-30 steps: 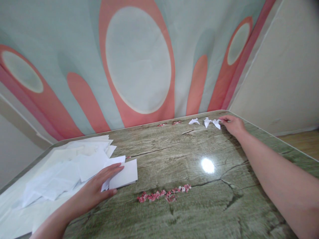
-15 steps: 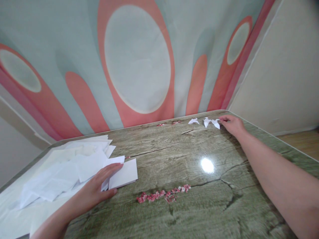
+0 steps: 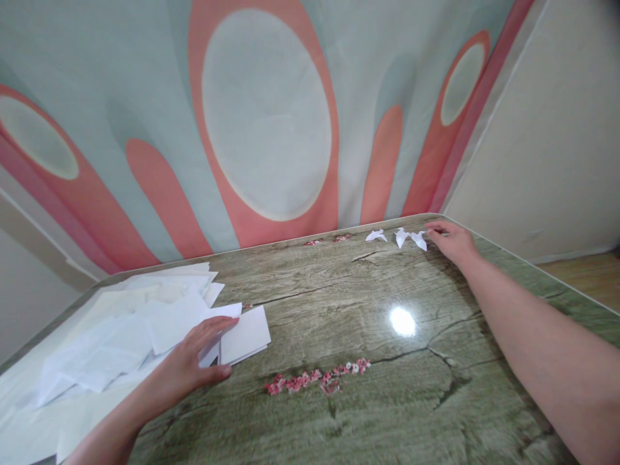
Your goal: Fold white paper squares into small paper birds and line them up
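Observation:
My left hand (image 3: 201,355) is at the right edge of a pile of white paper sheets (image 3: 126,323), thumb and fingers spread apart. Its fingertips reach the left end of a folded white paper (image 3: 246,332), which lies at a slant on the table. Far off at the right, my right hand (image 3: 450,239) hovers beside small folded white paper figures with wing-like points. The nearest such paper figure (image 3: 419,240) stands just left of its fingertips, which look apart and hold nothing. Close by are another paper figure (image 3: 402,237) and a third paper figure (image 3: 376,236).
The wood-patterned table (image 3: 320,329) carries printed pink flowers (image 3: 317,378) and a bright light reflection. Behind its far edge hangs a curtain (image 3: 266,116) with coral and pale oval shapes. A plain wall (image 3: 557,129) rises at the right.
My right fingertips have come off the nearest paper figure and opened a little. The folded paper by my left hand has turned and shifted slightly right; the left thumb and fingers have spread.

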Available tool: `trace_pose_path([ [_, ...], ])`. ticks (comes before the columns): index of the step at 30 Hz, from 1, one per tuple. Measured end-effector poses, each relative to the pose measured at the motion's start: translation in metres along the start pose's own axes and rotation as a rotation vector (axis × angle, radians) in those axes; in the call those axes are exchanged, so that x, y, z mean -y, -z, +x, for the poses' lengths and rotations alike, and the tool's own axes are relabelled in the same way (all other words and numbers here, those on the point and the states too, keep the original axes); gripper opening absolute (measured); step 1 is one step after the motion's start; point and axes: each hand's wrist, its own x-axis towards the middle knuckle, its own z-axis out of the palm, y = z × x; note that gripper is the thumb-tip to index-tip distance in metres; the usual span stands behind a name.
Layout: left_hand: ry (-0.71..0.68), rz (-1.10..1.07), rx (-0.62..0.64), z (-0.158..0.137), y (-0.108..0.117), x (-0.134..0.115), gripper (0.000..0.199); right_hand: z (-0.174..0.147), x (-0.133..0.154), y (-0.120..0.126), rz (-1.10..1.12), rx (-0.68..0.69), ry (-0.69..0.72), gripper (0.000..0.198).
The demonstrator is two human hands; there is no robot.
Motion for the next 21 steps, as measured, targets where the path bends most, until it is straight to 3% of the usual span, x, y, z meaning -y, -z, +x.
trace_pose_path([
  [9, -0.023, 0.036, 0.02, -0.0044, 0.0013, 0.0027, 0.056, -0.0002, -0.0031, -0.0003, -0.03, 0.03, 0.001, 0.022],
  [16, -0.015, 0.026, 0.039, -0.0045, 0.0032, -0.0008, 0.051, 0.0022, 0.005, -0.0042, 0.006, 0.028, 0.047, 0.037],
  [21, 0.02, 0.001, 0.074, -0.0029, 0.0027, -0.0003, 0.05, 0.0023, 0.0053, -0.0049, -0.028, 0.084, 0.07, 0.023],
])
